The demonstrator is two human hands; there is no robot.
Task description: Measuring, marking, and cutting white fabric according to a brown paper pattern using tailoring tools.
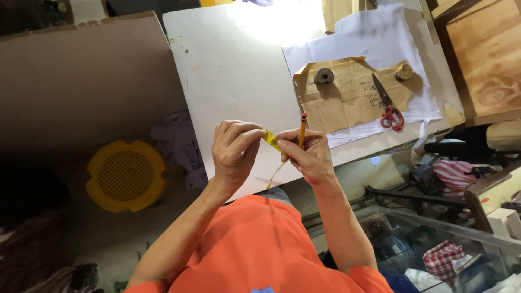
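Single head cam, steep downward, close over table point(228, 70).

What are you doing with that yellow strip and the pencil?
A person in an orange shirt holds a yellow measuring tape stretched between both hands above a white table. The left hand pinches one end; the right hand pinches the other and also holds an orange pencil upright. On the table lie white cloth, a brown paper pattern with two round weights on it, and red-handled scissors.
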